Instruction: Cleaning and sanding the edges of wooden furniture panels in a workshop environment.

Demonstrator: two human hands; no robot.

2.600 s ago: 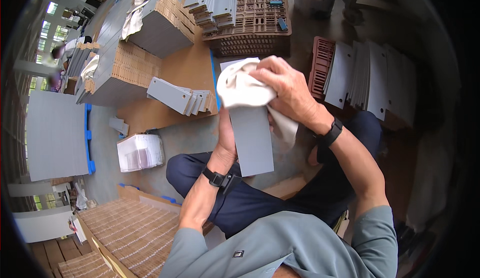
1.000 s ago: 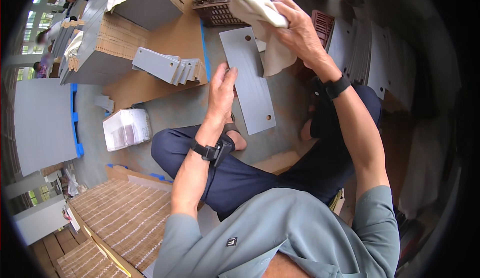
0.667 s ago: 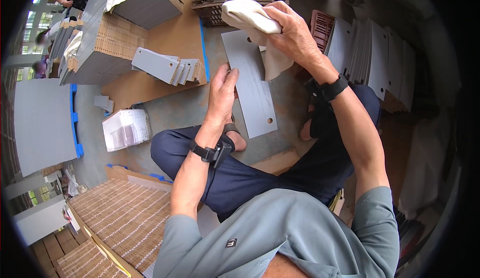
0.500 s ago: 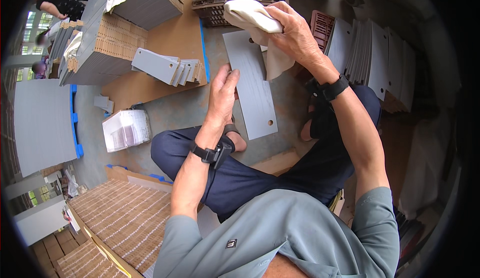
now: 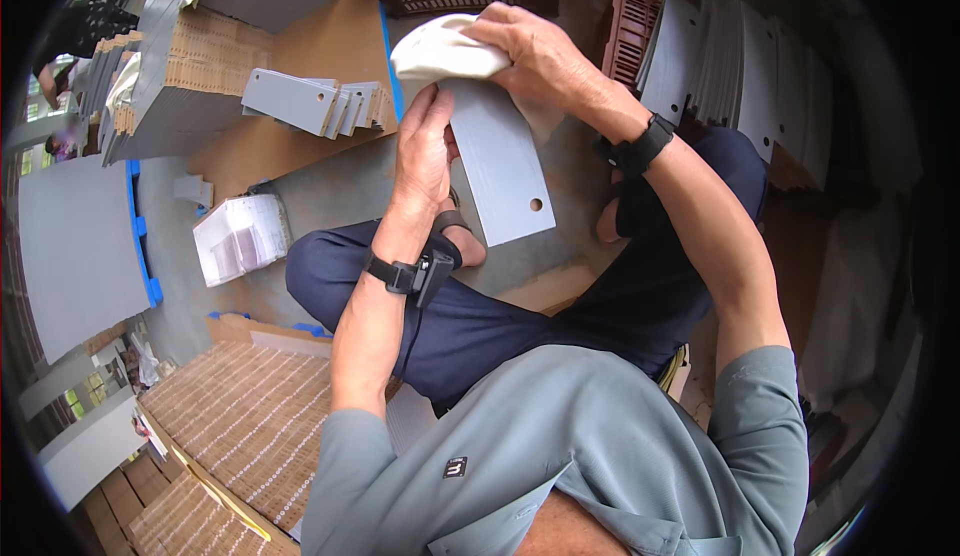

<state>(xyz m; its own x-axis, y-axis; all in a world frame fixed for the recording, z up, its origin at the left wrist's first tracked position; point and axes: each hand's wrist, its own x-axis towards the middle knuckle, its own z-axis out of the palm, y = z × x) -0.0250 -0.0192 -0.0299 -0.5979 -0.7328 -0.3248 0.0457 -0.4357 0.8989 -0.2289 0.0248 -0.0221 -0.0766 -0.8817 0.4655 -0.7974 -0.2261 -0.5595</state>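
the left hand [image 5: 428, 148] pinches a flat grey rectangular panel [image 5: 500, 168], its length right of that closed grip; the right hand [image 5: 535, 53] clutches a folded off-white cloth [image 5: 445, 48] over the panel's far end, where flat, even pressure should wipe best

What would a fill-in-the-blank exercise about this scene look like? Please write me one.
The cloth is held in the person's ____ hand.
The left hand holds a panel whose color is ____.
One round ____ shows near the panel's lower end.
Both wrist straps are ____.

Missing words: right; gray; hole; black.
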